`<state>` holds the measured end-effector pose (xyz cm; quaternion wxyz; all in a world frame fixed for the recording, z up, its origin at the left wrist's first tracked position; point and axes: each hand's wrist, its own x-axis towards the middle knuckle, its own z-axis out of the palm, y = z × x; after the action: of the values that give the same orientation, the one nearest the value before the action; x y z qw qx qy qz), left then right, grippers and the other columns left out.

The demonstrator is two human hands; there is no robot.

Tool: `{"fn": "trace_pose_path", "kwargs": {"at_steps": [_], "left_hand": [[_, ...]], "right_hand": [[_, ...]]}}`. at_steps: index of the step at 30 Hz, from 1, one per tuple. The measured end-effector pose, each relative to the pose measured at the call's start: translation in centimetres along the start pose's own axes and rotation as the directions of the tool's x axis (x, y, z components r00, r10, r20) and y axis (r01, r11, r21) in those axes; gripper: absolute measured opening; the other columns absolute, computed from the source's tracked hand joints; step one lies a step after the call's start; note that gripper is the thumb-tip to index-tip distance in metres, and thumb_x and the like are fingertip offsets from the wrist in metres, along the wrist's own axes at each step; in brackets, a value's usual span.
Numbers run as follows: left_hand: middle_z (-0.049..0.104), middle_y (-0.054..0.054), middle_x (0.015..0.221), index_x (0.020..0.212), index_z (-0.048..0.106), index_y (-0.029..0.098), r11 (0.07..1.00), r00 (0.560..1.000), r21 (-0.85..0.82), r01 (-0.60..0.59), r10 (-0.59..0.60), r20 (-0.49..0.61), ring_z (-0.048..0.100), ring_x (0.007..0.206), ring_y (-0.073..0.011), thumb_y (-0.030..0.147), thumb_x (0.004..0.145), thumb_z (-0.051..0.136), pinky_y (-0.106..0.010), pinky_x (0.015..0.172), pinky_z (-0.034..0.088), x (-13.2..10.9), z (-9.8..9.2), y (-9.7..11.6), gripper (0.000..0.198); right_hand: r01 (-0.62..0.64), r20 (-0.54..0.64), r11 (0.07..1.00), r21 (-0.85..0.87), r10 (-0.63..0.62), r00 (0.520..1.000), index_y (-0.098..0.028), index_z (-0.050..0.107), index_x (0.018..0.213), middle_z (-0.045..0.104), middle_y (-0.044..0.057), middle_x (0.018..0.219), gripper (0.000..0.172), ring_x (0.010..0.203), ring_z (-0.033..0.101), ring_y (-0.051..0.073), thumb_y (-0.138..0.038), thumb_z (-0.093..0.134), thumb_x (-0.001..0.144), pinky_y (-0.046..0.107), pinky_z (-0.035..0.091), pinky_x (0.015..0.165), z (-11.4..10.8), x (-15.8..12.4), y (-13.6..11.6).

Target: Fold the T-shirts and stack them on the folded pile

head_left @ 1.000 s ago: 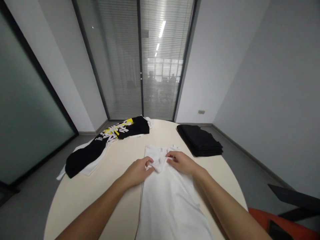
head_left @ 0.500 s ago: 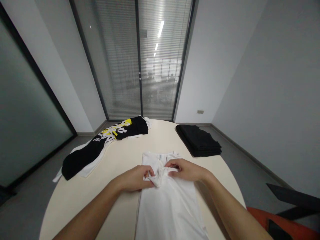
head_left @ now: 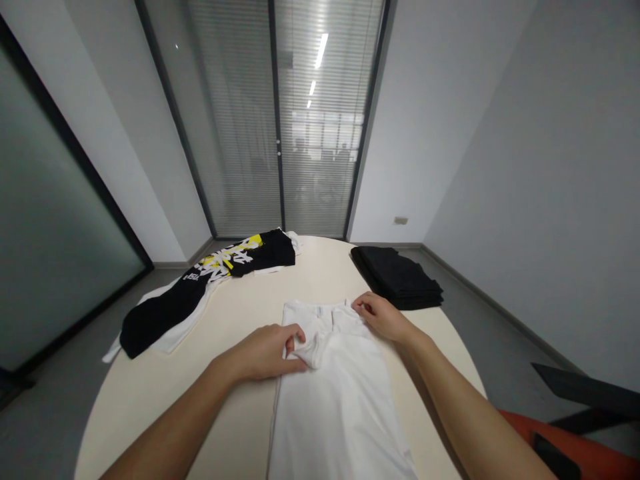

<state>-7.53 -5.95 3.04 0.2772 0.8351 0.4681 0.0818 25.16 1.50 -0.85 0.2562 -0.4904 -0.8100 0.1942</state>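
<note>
A folded white garment (head_left: pixel 345 400) lies lengthwise in front of me, with a small label at its far edge and its near end cut off by the view. My left hand (head_left: pixel 275 350) is on its left side, fingers curled and thumb bent round a bunched fold of the cloth. At the far right corner, my right hand (head_left: pixel 383 315) has its fingertips pinched together on the garment's edge. Exactly how much cloth sits between those fingers is hidden.
Black shirts with a yellow and white print (head_left: pixel 215 267) lie over white cloth at the left rear of the round table (head_left: pixel 240 427). A stack of folded black clothes (head_left: pixel 397 277) rests at the right rear. An orange chair (head_left: pixel 565 440) stands at the lower right.
My right hand has left the bunched cloth in the middle and moved away and right to the garment's far corner. My left hand has stayed nearly in place.
</note>
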Motion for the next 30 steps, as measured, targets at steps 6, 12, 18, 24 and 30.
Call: {"fn": "trace_pose_path", "kwargs": {"at_steps": [6, 12, 18, 24, 30], "left_hand": [[0.068, 0.002, 0.088, 0.111, 0.065, 0.026, 1.0, 1.0, 0.007, -0.018, 0.018, 0.004, 0.063, 0.076, -0.0184, 0.048, 0.077, 0.07, -0.025, 0.064, 0.036, 0.2, 0.3, -0.3, 0.041], [0.068, 0.002, 0.086, 0.111, 0.065, 0.026, 1.0, 1.0, 0.019, -0.019, 0.019, 0.0, 0.063, 0.075, -0.0181, 0.049, 0.077, 0.07, -0.025, 0.064, 0.035, 0.1, 0.2, -0.2, 0.041], [0.069, 0.002, 0.086, 0.11, 0.065, 0.027, 0.997, 1.0, 0.081, -0.01, 0.012, -0.024, 0.064, 0.075, -0.0189, 0.051, 0.077, 0.07, -0.025, 0.063, 0.034, 0.2, 0.4, 0.0, 0.041], [0.07, 0.002, 0.085, 0.111, 0.065, 0.028, 0.985, 0.999, 0.171, -0.032, 0.039, -0.036, 0.064, 0.075, -0.0203, 0.052, 0.076, 0.071, -0.026, 0.063, 0.035, -0.1, 0.2, 0.6, 0.042], [0.07, -0.002, 0.101, 0.108, 0.065, 0.024, 0.98, 0.975, 0.135, -0.146, 0.165, -0.147, 0.064, 0.091, -0.0203, 0.031, 0.085, 0.059, -0.03, 0.082, 0.046, 0.2, -0.5, -0.7, 0.025]], "right_hand": [[-0.125, -0.082, 0.992, -0.023, 0.123, 0.989, -0.018, 0.063, 0.094, 0.069, 0.008, 0.091, 0.025, 0.082, 0.062, 0.02, -0.032, 0.042, 0.098, 0.03, 0.044, 0.075, 0.7, 0.7, -0.1], [-0.191, -0.174, 0.974, -0.125, 0.168, 0.97, -0.02, 0.064, 0.092, 0.069, 0.006, 0.091, 0.018, 0.079, 0.062, 0.018, -0.029, 0.049, 0.095, 0.028, 0.042, 0.072, 1.7, 1.3, -0.1], [-0.141, -0.221, 0.983, -0.118, 0.112, 0.969, -0.02, 0.067, 0.097, 0.067, 0.006, 0.097, 0.02, 0.084, 0.062, 0.018, -0.031, 0.05, 0.095, 0.028, 0.044, 0.078, 1.8, 0.9, -0.5], [-0.149, -0.213, 0.979, -0.138, 0.117, 0.97, -0.021, 0.07, 0.102, 0.065, 0.007, 0.107, 0.022, 0.08, 0.062, 0.017, -0.032, 0.053, 0.094, 0.029, 0.045, 0.077, 2.1, 0.8, -0.8], [-0.102, -0.227, 0.995, -0.024, 0.094, 0.969, -0.02, 0.07, 0.101, 0.064, 0.007, 0.103, 0.025, 0.07, 0.058, 0.015, -0.034, 0.051, 0.094, 0.03, 0.046, 0.075, 1.6, 0.4, -1.1]]}}
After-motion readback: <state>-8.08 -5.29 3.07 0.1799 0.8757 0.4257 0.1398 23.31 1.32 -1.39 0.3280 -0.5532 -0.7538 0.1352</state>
